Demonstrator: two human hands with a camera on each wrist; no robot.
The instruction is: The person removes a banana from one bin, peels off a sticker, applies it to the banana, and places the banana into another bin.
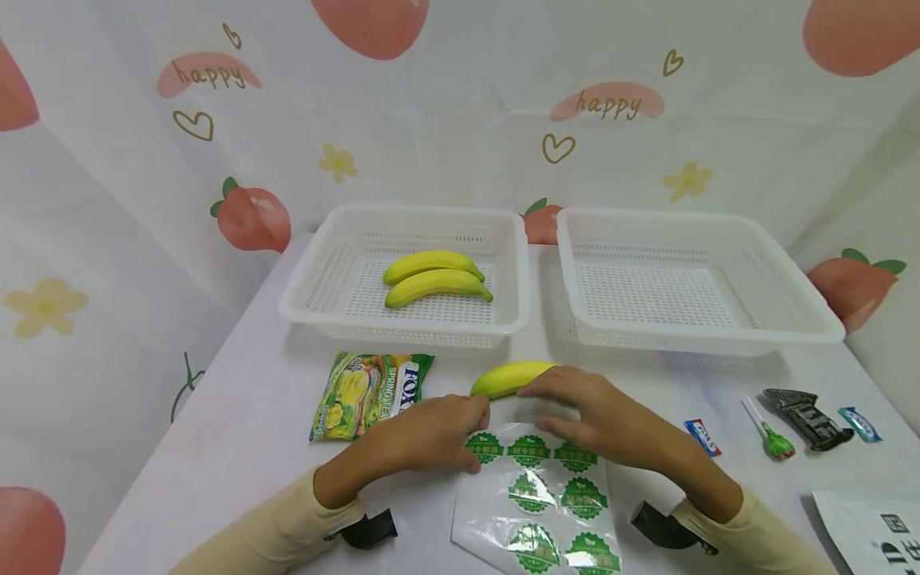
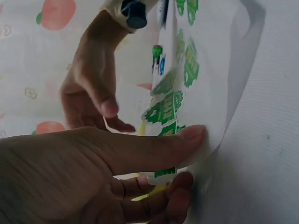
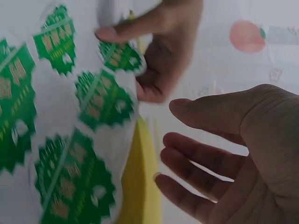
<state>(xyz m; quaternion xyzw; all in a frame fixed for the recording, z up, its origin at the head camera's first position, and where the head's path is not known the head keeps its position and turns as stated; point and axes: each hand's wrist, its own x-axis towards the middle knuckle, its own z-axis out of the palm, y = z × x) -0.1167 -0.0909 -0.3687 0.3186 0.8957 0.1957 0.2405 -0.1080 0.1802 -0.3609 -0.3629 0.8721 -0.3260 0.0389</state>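
A white sheet of green, jagged-edged round stickers (image 1: pixel 533 491) lies in front of the person. The left hand (image 1: pixel 431 435) pinches its upper left corner, thumb on the printed face; in the left wrist view the fingers curl behind the sheet (image 2: pixel 210 84). One green sticker (image 3: pixel 122 57) sits close to that thumb in the right wrist view. Just beyond the sheet's top edge lies a yellow banana (image 1: pixel 506 378). The right hand (image 1: pixel 604 415) hovers by the banana's right end, which it partly hides. Its fingers (image 3: pixel 201 158) are loosely bent and hold nothing.
Two bananas (image 1: pixel 437 286) lie in the left white basket (image 1: pixel 402 329); a second white basket (image 1: pixel 704 339) stands to its right. A green and yellow candy bag (image 1: pixel 366 395) is at left. A lollipop (image 1: pixel 776 442), black packet (image 1: pixel 808 419), small wrapped candies and a white printed packet (image 1: pixel 862 527) lie right.
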